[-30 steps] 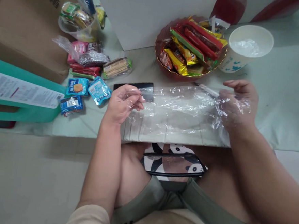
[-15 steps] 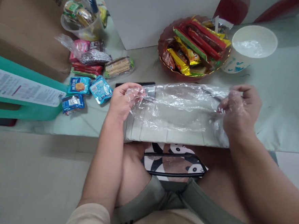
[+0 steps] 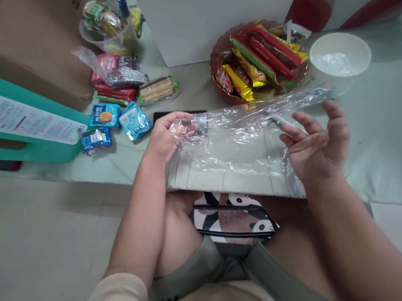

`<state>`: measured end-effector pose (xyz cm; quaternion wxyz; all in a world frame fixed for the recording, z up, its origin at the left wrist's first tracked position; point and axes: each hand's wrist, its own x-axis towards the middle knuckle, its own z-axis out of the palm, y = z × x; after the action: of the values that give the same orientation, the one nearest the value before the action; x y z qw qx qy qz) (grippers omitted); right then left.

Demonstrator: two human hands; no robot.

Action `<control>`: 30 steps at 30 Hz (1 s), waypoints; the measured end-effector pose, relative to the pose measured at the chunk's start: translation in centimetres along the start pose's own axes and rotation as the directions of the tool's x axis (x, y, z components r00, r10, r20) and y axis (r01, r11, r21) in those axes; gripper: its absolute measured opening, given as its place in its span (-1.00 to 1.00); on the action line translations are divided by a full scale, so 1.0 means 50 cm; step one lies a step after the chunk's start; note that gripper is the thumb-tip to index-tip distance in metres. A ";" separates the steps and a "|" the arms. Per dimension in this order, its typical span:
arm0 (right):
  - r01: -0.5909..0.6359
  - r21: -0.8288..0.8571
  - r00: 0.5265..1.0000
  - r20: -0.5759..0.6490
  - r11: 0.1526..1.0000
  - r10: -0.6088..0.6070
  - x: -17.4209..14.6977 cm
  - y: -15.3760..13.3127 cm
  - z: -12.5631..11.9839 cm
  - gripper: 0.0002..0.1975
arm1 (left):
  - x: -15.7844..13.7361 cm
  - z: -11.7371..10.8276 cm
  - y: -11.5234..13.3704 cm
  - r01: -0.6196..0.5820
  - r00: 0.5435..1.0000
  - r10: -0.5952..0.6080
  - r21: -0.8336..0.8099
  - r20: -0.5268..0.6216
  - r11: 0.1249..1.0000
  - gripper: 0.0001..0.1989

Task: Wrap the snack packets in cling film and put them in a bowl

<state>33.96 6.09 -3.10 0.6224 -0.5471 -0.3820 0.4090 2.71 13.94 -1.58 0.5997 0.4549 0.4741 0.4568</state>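
A clear plastic bag [image 3: 236, 139] stretches between my hands above the table's front edge. My left hand [image 3: 167, 134] pinches its left end, fingers closed on the film. My right hand [image 3: 320, 145] is open beside the bag's right end, fingers spread and curved; whether the film touches them I cannot tell. Just behind the bag stands a red scalloped bowl [image 3: 222, 90] of wrapped snacks, and right of it a white paper cup [image 3: 340, 55] with clear plastic inside. A dark phone-like object [image 3: 179, 113] lies partly hidden behind my left hand.
At left lie blue snack packets [image 3: 105, 115], a pack of wafer-like sticks [image 3: 159, 90] and red packets [image 3: 115, 94]. A clear tub [image 3: 122, 39] of snacks stands behind them. A cardboard box [image 3: 32, 42], a green container [image 3: 34, 120] and a white box [image 3: 196, 26] bound the space.
My right hand has let go of the bag's right end and spread its fingers. The bag's upper right part has swung up toward the cup. My left hand keeps its pinch.
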 end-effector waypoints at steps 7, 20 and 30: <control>-0.042 -0.136 0.999 -0.016 0.990 0.040 0.045 0.014 -0.005 -0.38 | 0.005 0.006 -0.022 -0.192 0.981 0.190 0.182 0.029 0.964 -0.90; -0.128 0.201 0.982 -0.111 0.971 0.153 0.040 -0.032 0.002 -0.18 | 0.012 -0.006 -0.033 -0.286 0.956 0.269 0.172 0.115 0.943 -0.89; -0.184 -0.001 0.977 0.111 0.983 0.183 0.017 -0.026 0.002 -0.79 | 0.014 -0.008 -0.029 -0.236 0.971 0.238 0.107 0.000 0.966 -0.83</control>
<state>34.30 6.82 -1.80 0.5626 -0.5534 -0.3620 0.4962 2.60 14.44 -3.16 0.5127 0.5365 0.4437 0.5024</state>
